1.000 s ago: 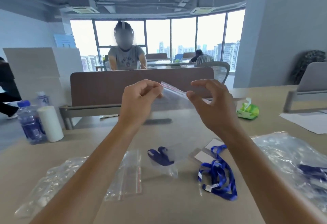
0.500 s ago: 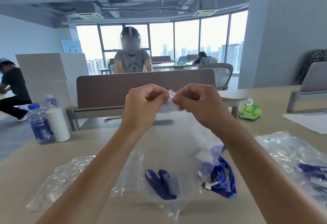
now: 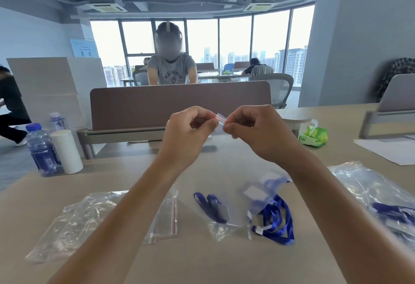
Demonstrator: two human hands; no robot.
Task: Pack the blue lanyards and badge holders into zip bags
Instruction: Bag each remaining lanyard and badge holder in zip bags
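I hold a clear zip bag up in front of me by its red-lined top edge. My left hand and my right hand both pinch that edge, fingertips close together. A folded blue lanyard with a badge holder hangs in the bottom of the bag. A loose blue lanyard with badge holders lies on the table under my right forearm. An empty zip bag with a red line lies flat under my left forearm.
A crumpled plastic wrapper lies at the left, a plastic bag with more lanyards at the right. A water bottle and white cylinder stand far left. A green tissue pack, paper sheets and a desk divider lie beyond.
My hands have come together along the bag's top edge, from apart to nearly touching. The bag with the lanyard now hangs lower in front of me.
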